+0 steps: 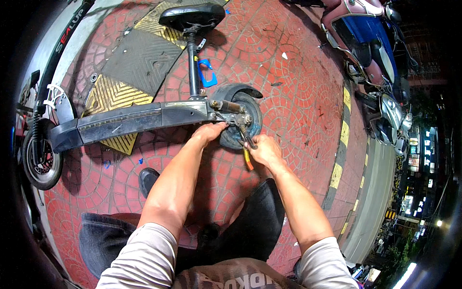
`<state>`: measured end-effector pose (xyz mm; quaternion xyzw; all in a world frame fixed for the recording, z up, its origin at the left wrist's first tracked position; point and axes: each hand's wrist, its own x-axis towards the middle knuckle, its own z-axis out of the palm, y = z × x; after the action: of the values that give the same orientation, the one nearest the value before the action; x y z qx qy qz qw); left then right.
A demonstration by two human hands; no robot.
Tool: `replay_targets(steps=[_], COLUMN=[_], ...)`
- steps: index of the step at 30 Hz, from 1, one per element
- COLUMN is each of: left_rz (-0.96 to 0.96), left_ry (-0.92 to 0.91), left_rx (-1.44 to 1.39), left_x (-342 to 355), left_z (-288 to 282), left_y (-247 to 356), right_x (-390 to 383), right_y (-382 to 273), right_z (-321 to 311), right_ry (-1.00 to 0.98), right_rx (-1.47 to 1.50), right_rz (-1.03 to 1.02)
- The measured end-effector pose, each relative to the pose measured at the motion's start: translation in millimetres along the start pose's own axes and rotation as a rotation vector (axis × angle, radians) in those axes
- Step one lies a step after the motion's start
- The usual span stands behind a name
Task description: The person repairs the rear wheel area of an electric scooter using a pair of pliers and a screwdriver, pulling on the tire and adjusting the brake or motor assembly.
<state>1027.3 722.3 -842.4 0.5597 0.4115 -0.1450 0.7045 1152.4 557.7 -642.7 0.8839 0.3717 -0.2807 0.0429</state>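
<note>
An electric scooter with its long black deck [120, 120] and a black seat [192, 17] on a post lies across the view in front of me. Its rear wheel [255, 118], with a dark tyre and a black mudguard [236, 90], is at the right end. My left hand [210, 132] is at the frame beside the wheel hub, fingers closed; what they grip is hidden. On the wheel's right side, my right hand [264, 149] is closed around pliers with an orange and yellow handle [248, 160]. The pliers' head reaches toward the axle fittings [246, 121].
A yellow and black ramp [139, 62] lies beyond the deck. A blue plastic piece [207, 74] rests on the red paving near the seat post. Another scooter's wheel [43, 164] stands at left. Parked motorbikes [370, 43] line the right, near a striped kerb [342, 130].
</note>
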Motion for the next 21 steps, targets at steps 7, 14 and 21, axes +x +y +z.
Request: replay_targets(steps=[7,14,21], left_rz=[0.013,-0.006,0.022], left_ry=[-0.032,0.047,0.105], left_rx=[-0.014,0.061,0.028], left_x=[-7.8,3.2,-0.7], left_z=[9.6,5.9,12.6], left_y=[9.0,-0.5,-0.3], right_x=[-3.7,9.9,9.7], right_y=[5.1,5.8,21.8], right_z=[-4.5,-8.0,-4.1], right_ry=[-0.015,-0.025,-0.009], right_rx=[-0.064,-0.126,-0.095], right_rz=[0.026,-0.053,-0.117])
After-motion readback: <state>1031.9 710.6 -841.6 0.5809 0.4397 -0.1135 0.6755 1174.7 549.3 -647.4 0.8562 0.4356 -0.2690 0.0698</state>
